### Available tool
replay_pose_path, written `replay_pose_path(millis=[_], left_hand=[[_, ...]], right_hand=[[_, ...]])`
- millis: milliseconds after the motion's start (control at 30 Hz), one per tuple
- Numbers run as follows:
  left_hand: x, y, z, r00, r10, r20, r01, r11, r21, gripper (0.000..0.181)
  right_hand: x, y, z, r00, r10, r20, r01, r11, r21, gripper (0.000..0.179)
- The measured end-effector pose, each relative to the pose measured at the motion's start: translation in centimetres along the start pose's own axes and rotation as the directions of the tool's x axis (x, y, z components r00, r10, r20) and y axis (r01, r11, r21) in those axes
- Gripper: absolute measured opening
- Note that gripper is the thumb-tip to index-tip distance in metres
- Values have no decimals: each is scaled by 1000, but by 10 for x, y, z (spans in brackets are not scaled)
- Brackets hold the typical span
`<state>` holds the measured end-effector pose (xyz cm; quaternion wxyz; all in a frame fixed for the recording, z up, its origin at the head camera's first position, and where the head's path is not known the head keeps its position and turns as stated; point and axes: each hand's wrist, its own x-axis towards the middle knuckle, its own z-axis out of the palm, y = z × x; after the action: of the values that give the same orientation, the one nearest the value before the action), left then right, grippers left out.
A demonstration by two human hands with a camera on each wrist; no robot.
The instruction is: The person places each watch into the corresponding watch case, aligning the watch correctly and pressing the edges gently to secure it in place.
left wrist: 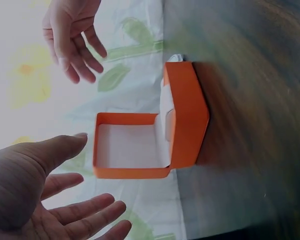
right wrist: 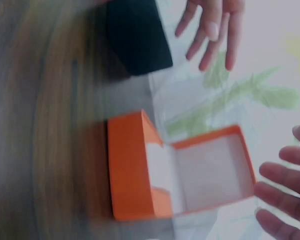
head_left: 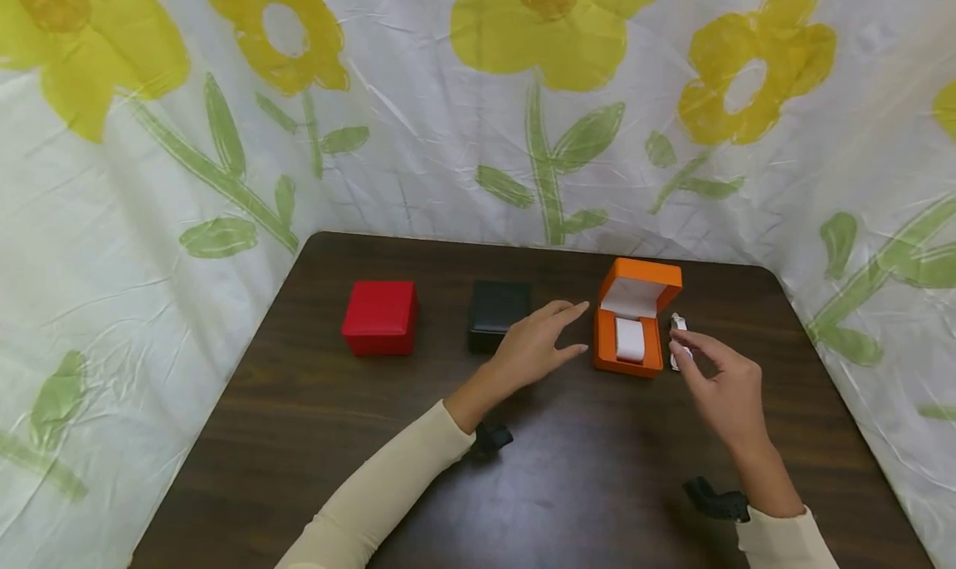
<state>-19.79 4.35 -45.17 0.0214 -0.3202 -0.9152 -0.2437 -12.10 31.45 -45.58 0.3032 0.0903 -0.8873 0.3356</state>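
Observation:
An orange watch box (head_left: 628, 370) stands with its lid raised, and a white cushion (head_left: 630, 340) sits inside it. To its right on the table lies a white-strapped wristwatch (head_left: 678, 322), partly covered by fingers in the head view. My right hand (head_left: 724, 386) hovers over the watch with thumb and fingers apart, holding nothing. On the box's other side, my left hand (head_left: 532, 343) reaches toward it, fingers spread and empty. The left wrist view shows the white-lined lid (left wrist: 130, 145) between the two hands, with neither hand touching the box.
A closed black box (head_left: 499, 305) stands behind the left hand, and a closed red box (head_left: 380, 318) is farther left. All are on a dark wooden table (head_left: 582, 469). A white cloth with yellow flowers (head_left: 418, 138) hangs along the table's back and sides.

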Motion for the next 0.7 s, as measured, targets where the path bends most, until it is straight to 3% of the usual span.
replay_pose_path(millis=[200,433,533,700], left_hand=[[14,5,17,1000,-17,24,18,1000,-10,69],[31,12,34,997,-44,62,43,999,19,68],[38,13,36,996,-45,77,42,998,35,68],[48,12,42,991,-22,130,20,1000,15,68]], right_hand=[[-2,20,-4,992,125,2,-124,987,-106,20],[-2,46,-7,980,194,48,-181,963,-200,22],[0,55,-8,961,253,112,-222,947,-233,26],[2,68,-8,913,338,229,-283,928,-240,32]])
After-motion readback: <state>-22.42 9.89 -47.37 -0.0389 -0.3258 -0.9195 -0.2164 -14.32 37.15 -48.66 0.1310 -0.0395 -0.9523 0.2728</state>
